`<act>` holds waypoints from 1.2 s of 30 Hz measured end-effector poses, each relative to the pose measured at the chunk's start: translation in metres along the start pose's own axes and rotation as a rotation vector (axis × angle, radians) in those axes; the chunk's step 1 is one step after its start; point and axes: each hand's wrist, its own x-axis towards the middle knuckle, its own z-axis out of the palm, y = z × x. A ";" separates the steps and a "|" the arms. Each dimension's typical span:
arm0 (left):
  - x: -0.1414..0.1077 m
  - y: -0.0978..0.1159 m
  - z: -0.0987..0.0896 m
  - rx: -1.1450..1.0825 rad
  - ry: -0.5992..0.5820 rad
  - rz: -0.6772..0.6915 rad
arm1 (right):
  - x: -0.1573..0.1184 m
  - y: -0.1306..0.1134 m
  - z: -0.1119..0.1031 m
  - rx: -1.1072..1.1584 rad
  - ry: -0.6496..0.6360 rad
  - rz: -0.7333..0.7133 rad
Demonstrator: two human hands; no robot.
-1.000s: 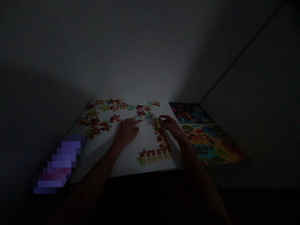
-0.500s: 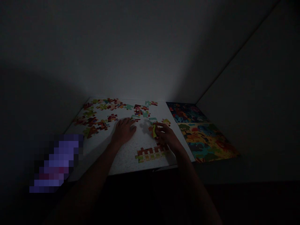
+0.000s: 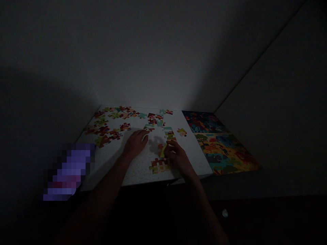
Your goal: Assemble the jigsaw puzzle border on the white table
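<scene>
A yellow-green cardboard jigsaw piece (image 3: 162, 150) is pinched by the curled fingers of the right hand (image 3: 177, 157), just above an assembled picket-fence section (image 3: 158, 166). The left hand (image 3: 135, 143) is laid open and palm-down on a speckled white tabletop (image 3: 138, 170), near scattered interlocking pieces (image 3: 107, 131). A brightly printed picture sheet (image 3: 219, 143) is laid just beside the tabletop.

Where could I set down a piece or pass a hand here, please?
There is bare white board between the right hand and the colourful picture sheet, below the loose piece. Another patch lies in front of the left hand, beside the fence-pattern pieces. The far left, with its scattered puzzle pieces, is crowded.
</scene>
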 end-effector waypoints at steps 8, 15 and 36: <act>-0.002 0.001 -0.001 -0.108 -0.004 -0.037 | -0.013 0.014 0.010 -0.013 0.045 -0.008; -0.017 0.007 -0.006 -0.216 -0.011 -0.065 | -0.022 0.019 0.023 0.018 0.110 -0.018; -0.106 0.052 -0.018 -0.154 -0.145 -0.057 | -0.051 0.021 0.046 0.085 0.221 0.019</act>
